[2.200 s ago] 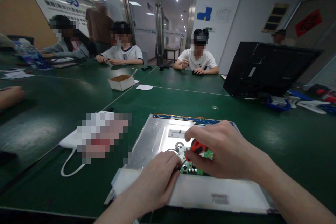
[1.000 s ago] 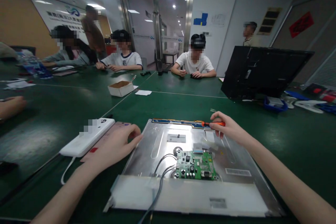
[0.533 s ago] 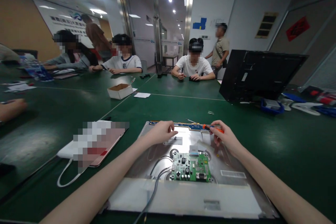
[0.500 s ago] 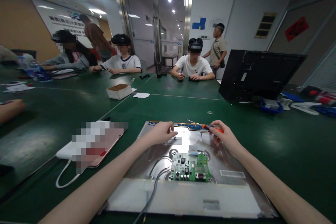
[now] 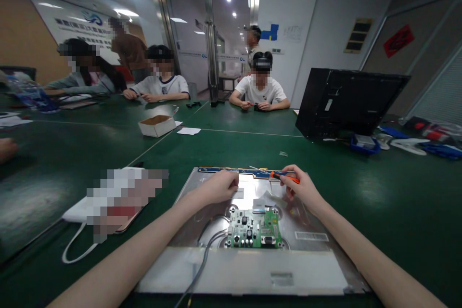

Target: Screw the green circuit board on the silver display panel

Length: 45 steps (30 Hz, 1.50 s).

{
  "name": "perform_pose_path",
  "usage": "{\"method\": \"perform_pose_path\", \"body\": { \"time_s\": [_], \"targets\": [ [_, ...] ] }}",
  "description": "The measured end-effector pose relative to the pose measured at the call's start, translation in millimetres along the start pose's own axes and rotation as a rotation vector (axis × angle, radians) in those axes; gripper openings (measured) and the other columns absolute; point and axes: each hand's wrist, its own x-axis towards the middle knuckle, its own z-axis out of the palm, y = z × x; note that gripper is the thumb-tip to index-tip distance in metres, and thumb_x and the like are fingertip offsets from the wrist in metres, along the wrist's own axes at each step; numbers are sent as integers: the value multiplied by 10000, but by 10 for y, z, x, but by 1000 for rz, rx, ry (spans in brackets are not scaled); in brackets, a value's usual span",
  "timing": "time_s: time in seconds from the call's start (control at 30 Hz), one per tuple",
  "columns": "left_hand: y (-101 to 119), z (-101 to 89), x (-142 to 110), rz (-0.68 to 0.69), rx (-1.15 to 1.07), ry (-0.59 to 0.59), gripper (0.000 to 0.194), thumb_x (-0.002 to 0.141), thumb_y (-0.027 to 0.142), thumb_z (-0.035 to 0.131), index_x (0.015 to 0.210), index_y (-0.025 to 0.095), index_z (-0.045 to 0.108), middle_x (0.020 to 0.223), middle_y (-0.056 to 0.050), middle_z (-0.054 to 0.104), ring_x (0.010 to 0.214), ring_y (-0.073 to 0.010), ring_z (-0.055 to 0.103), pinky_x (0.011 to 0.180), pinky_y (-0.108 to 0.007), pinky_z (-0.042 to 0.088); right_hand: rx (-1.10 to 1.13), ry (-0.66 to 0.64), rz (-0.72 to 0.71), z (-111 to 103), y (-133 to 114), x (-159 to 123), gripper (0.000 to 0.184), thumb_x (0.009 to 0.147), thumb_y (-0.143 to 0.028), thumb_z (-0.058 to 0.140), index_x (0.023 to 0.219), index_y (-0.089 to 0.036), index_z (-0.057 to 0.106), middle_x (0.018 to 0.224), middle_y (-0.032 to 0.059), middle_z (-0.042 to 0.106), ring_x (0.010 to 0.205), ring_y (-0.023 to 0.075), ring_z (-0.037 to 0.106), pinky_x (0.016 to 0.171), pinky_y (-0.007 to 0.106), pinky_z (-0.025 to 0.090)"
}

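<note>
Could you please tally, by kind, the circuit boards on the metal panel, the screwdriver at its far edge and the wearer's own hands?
Circuit boards: 2 (green board, blue strip)
Screwdriver: 1
Hands: 2 (left hand, right hand)
Total: 5

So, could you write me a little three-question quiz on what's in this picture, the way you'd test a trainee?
1. Which hand holds the orange-and-black screwdriver?
2. True or false: the left hand covers the green circuit board.
3. As seen in the picture, from which side of that board do the cables run?
A. Left
B. Right
C. Far side

Key:
1. The right hand.
2. False: the board is in plain view on the metal panel, and the left hand is farther away, toward the panel's far edge.
3. A.
</note>
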Motion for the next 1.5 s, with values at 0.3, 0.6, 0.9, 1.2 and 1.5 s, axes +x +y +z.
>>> {"method": "perform_pose_path", "body": {
  "time_s": [0.3,0.6,0.9,1.2,1.5],
  "targets": [
    [213,-36,12,101,50,54,151,792,59,540,836,173,628,943,-95,672,908,-252,613,796,-332,461,6,32,-31,-64,-40,37,459,719,-568,749,936,-225,533,660,-48,641,415,102,517,373,212,386],
    [552,49,179,387,-197,-94,139,766,46,609,790,173,659,792,-20,691,720,-165,611,676,-244,444,50,93,-81,-146,-124,57,487,706,-590,751,936,-230,518,623,-58,618,380,99,496,361,215,366],
    [626,240,294,452,-397,-183,92,805,82,684,844,157,720,825,-22,713,754,-154,630,706,-230,455,55,88,-68,-130,-101,55,492,692,-580,769,929,-224,526,604,-55,627,355,92,483,364,210,346],
    [590,395,353,348,-498,-222,48,789,147,732,824,160,764,769,-9,712,722,-158,631,666,-224,446,51,65,-56,-89,-96,49,507,687,-603,765,917,-223,520,608,-53,640,360,91,481,362,212,351],
    [538,436,389,352,-567,-237,56,806,177,751,850,163,782,770,1,708,710,-138,602,667,-211,427,39,51,-66,-131,-136,28,493,741,-675,697,861,-228,527,421,-89,508,343,108,441,378,212,320]
  ]
}}
